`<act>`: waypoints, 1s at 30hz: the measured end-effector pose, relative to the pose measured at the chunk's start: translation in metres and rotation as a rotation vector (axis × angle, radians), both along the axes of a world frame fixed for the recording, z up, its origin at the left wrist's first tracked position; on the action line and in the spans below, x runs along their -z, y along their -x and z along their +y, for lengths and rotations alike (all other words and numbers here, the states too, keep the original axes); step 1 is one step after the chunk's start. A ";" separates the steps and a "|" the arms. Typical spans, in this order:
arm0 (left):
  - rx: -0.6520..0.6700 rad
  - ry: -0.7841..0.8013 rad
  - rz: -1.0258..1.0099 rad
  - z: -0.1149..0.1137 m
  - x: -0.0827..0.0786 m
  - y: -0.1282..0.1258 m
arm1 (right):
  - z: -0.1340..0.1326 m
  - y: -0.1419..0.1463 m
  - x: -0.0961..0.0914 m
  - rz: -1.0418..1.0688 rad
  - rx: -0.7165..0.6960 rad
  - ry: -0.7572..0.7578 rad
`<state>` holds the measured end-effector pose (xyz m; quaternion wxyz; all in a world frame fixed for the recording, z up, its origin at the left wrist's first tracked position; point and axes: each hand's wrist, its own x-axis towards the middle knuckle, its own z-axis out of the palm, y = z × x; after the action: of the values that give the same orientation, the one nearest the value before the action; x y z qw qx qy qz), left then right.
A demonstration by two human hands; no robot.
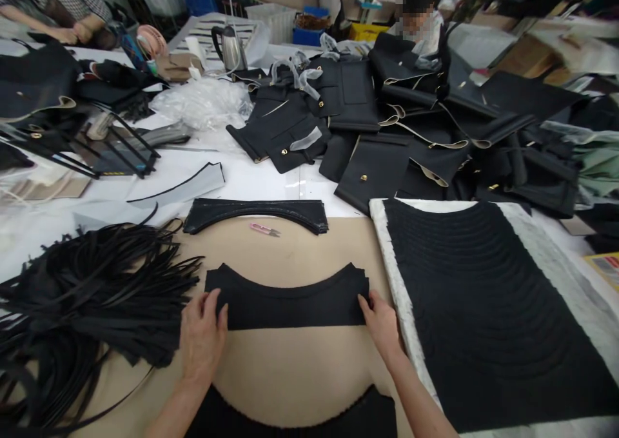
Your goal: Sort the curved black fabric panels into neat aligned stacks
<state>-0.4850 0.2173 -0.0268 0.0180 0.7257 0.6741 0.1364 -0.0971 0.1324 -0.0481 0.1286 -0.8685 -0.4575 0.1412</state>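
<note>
A black cut fabric piece (294, 309) with a concave upper edge lies on the tan board in front of me. At its left end my left hand (206, 325) grips the edge between thumb and fingers. The opposite end is pinched by my right hand (380, 318). Closer to me lies another black curved piece (290, 430), partly out of view. Beyond the held piece sit stacked black curved strips (256, 213), with pink-handled thread snips (264, 229) just below them.
A heap of thin black strips (97, 296) covers the left side. At right, overlapping black pieces (493, 315) lie on a white fluffy-edged sheet (387, 257). Black leather-like bags (353, 96) pile up behind, near a metal kettle (233, 49). A person (420, 19) sits across the table.
</note>
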 end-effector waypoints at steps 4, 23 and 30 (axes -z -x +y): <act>0.242 0.061 -0.027 -0.012 0.019 -0.016 | 0.001 0.001 0.002 0.010 0.016 0.027; 0.135 0.076 0.005 -0.004 0.022 -0.021 | 0.004 0.009 -0.014 -0.122 0.037 -0.070; 0.094 0.078 -0.014 0.007 0.018 -0.016 | 0.005 0.009 -0.010 -0.077 -0.366 -0.175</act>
<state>-0.4692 0.2246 -0.0450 0.0576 0.7544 0.6438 0.1142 -0.1066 0.1375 -0.0386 0.1580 -0.7611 -0.6228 0.0887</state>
